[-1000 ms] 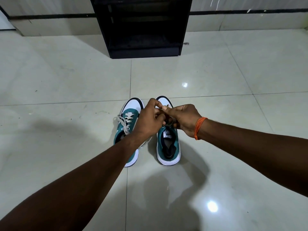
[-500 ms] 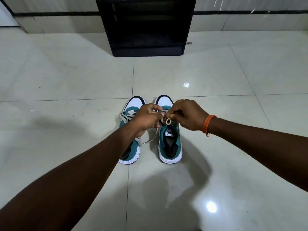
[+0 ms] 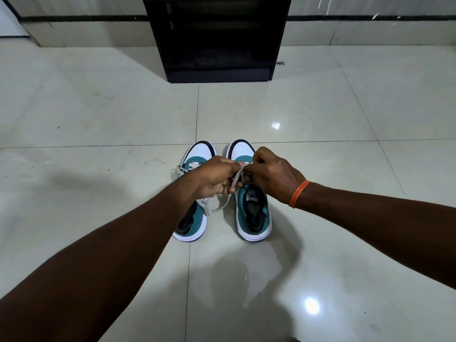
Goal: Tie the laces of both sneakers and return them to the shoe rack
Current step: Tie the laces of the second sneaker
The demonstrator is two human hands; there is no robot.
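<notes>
Both your hands sit over the right sneaker [image 3: 253, 213], knuckles nearly touching. Your left hand [image 3: 217, 177] is curled closed on a strand of the lace [image 3: 235, 180]; your right hand [image 3: 274, 175] pinches the same lace at the eyelets.

Change since half a second ago: the small loop that showed between your fingertips is no longer visible, and a free tail now trails down between the two shoes. Judged: you are cinching the bow, though the knot itself is hidden under your fingers.

The left sneaker [image 3: 191, 219] stands just beside, its laces looking tied, partly covered by your left forearm. Both shoes rest on the tiled floor [image 3: 98, 119], well apart from the black shoe rack [image 3: 217, 40] ahead. Returning them is not yet begun.
</notes>
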